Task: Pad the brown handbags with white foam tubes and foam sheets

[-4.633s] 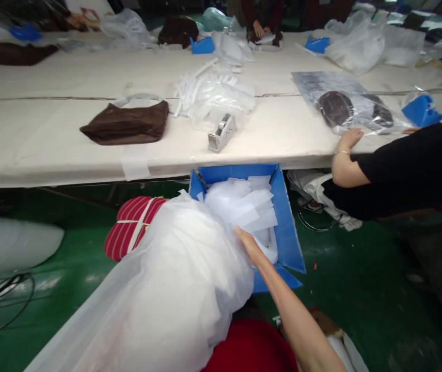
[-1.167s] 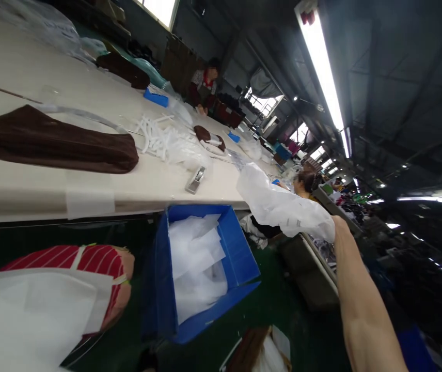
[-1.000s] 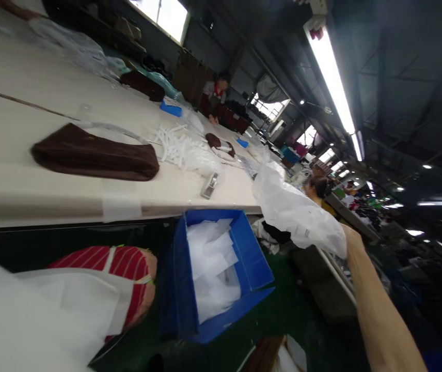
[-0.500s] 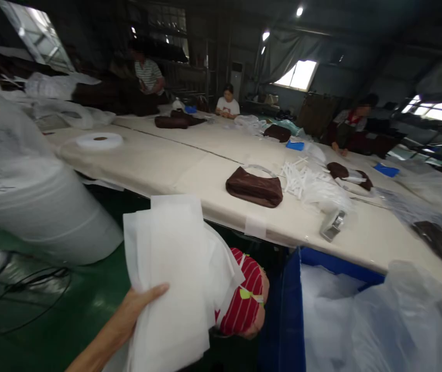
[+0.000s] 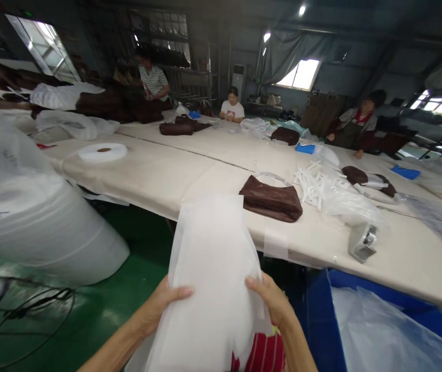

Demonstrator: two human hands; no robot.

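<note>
Between my two hands is a stack of thin white sheets, held up in front of the table's near edge. My left hand grips its left side, thumb lying on top and fingers hidden behind. On the right side, my right hand pinches the stack with the thumb on its face; its other fingers are mostly out of sight. Just beyond the sheets, a brown handbag with a wrapped pale handle lies on the table. A red striped cushion-like thing shows partly below the sheets.
The long cream-covered table bears a white tape roll, white strips and a metal tape dispenser. A blue bin holding plastic film stands at right, a large white foam roll at left. Several people sit or stand beyond.
My right hand has come into view and taken hold of the stack's right side. The sheets have moved right and now stand straighter, covering more of the red striped thing.
</note>
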